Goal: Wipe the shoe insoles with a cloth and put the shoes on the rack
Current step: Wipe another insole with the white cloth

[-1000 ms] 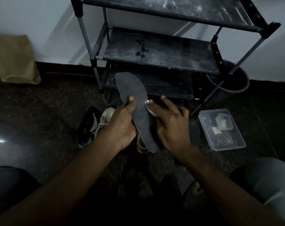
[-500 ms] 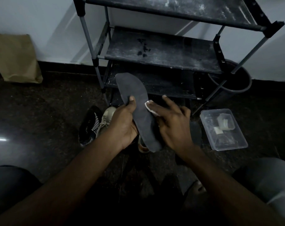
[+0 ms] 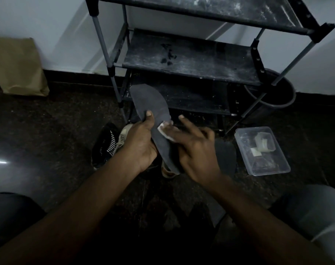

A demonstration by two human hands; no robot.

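Note:
My left hand [image 3: 141,146] grips a dark grey insole [image 3: 151,104] by its left edge, toe end pointing up toward the rack. My right hand [image 3: 197,152] presses a small white cloth [image 3: 164,131] against the insole's middle, fingers spread and blurred. Below my hands lie a beige shoe [image 3: 124,136] and a black shoe with white stripes [image 3: 105,146] on the floor. Another dark insole [image 3: 226,155] lies to the right of my right hand. The black shoe rack [image 3: 191,60] stands just behind, its shelves dusty and bare.
A clear plastic box [image 3: 262,152] with small pale items sits on the floor at the right. A dark round bin [image 3: 274,94] stands behind the rack's right leg. A brown paper bag [image 3: 17,67] leans on the wall at left. My knees frame the bottom corners.
My right hand with the cloth has slid slightly left and down across the insole. The left hand and insole stay almost where they were.

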